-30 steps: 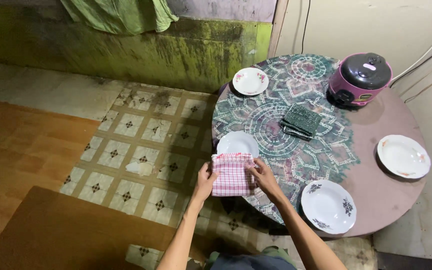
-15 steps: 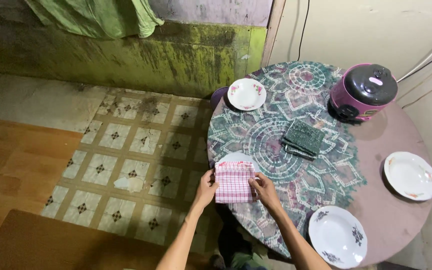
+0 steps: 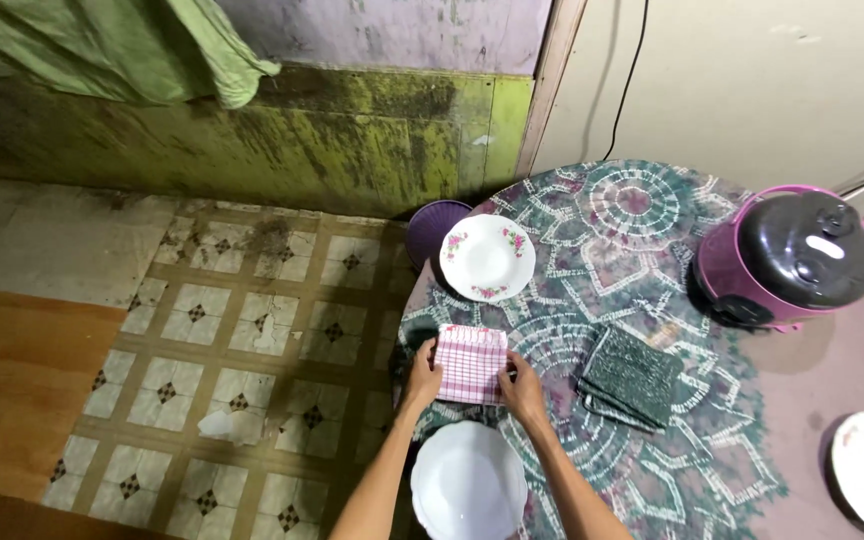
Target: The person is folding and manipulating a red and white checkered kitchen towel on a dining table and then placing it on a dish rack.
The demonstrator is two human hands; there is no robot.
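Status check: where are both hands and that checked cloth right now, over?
Left hand and right hand both grip the folded pink checked cloth, flat on the table. White plate just below it, flowered plate above. Nothing blocking.

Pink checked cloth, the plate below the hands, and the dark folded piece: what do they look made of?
Pink checked cloth: woven fabric, matte, folded flat.
White plate: probably glazed ceramic, though melamine is possible; smooth, faintly shiny.
Dark folded cloth: soft textile, speckled green, limp layered edges.
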